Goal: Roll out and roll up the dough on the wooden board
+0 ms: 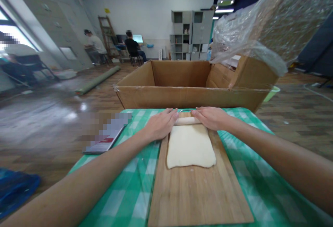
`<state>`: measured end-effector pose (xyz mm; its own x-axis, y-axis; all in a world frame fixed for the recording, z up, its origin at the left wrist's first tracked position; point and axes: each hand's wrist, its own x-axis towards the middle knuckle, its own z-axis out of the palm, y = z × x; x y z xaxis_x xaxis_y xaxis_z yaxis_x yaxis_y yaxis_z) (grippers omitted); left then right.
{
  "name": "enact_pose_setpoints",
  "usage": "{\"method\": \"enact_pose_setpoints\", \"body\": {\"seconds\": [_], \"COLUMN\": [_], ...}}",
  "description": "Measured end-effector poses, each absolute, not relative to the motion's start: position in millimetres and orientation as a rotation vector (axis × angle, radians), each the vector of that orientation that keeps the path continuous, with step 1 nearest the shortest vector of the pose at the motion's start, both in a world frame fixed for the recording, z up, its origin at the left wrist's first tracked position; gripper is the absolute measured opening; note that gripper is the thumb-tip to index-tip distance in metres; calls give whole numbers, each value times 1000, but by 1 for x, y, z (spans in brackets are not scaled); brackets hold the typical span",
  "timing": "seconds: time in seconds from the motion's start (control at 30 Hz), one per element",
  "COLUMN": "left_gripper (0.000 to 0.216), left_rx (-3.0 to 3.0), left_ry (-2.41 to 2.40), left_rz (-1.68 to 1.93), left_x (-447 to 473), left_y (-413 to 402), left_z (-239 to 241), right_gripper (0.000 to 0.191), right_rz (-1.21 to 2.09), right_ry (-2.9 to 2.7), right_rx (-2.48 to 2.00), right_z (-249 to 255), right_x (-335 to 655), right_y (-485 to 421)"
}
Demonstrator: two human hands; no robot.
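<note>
A sheet of pale dough [191,147] lies flat, roughly rectangular, on a wooden board [197,195]. Across its far edge rests a light rolling pin [187,121], its ends hidden under my hands. My left hand [161,123] lies over the pin's left end, fingers stretched forward and flat. Over the right end is my right hand [211,117], its fingers likewise extended and pointing inward. Both palms press from above rather than wrap around the pin. A metal handle [185,110] shows at the board's far end, between the hands.
A green-and-white checked cloth [117,199] covers the table. A partly blurred booklet [106,138] lies at its left edge. Beyond stands a large open cardboard box [182,97], with a plastic-wrapped bulk [281,22] at right. Several people sit farther back.
</note>
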<state>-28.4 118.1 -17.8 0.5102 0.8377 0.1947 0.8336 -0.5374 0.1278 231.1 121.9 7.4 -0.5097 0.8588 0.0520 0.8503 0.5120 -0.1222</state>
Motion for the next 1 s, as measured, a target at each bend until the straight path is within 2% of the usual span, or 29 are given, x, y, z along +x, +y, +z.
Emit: {"method": "enact_pose_setpoints", "body": {"seconds": [0.3, 0.53, 0.7, 0.83, 1.0], "left_gripper": [44, 40, 38, 42, 52], "left_rx": [2788, 2900, 3038, 2958, 2946], "left_ry": [1486, 1410, 1280, 1284, 1468], "left_rz": [326, 268, 114, 19, 67], "left_x": [-20, -23, -22, -25, -26], "left_y": [116, 134, 162, 172, 154], "left_z": [-3, -3, -4, -11, -12], "right_gripper": [64, 57, 48, 51, 56], "right_rz": [220, 253, 131, 122, 120], "right_ry": [-2621, -2647, -2757, -2833, -2724], "right_rx": [-1457, -1380, -1435, -1412, -1416], "right_z": [-5, -1, -2, -4, -2], "right_x": [238, 239, 236, 234, 233], "right_y": [123, 134, 156, 162, 140]}}
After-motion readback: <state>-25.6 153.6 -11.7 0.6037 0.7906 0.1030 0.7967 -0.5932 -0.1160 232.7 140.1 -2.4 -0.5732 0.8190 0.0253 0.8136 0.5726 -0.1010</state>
